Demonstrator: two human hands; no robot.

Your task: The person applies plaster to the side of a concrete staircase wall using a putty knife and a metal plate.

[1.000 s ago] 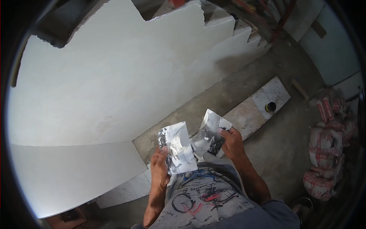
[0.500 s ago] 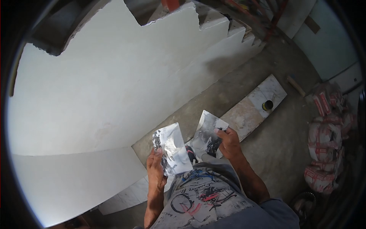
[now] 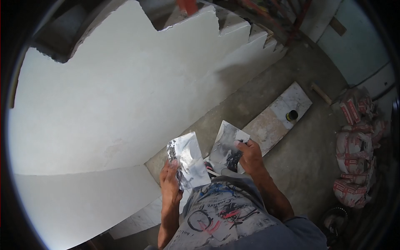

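Observation:
My left hand (image 3: 171, 185) grips a flat metal plaster blade (image 3: 188, 160), smeared grey and white, held upright in front of my printed shirt. My right hand (image 3: 251, 157) grips a second metal blade (image 3: 227, 146), also smeared, tilted to the right of the first. The two blades are apart, with a small gap between them. Both sit just before a freshly plastered white stair wall (image 3: 116, 91).
A marble slab (image 3: 275, 116) lies on the concrete floor with a small dark can (image 3: 291, 115) on it. Stacked cement bags (image 3: 354, 146) stand at the right. A wooden handle (image 3: 321, 93) lies beyond the slab. A round container (image 3: 333, 223) is at lower right.
Both hands stay in nearly the same place; the left blade has tilted a little. The view has shifted slightly.

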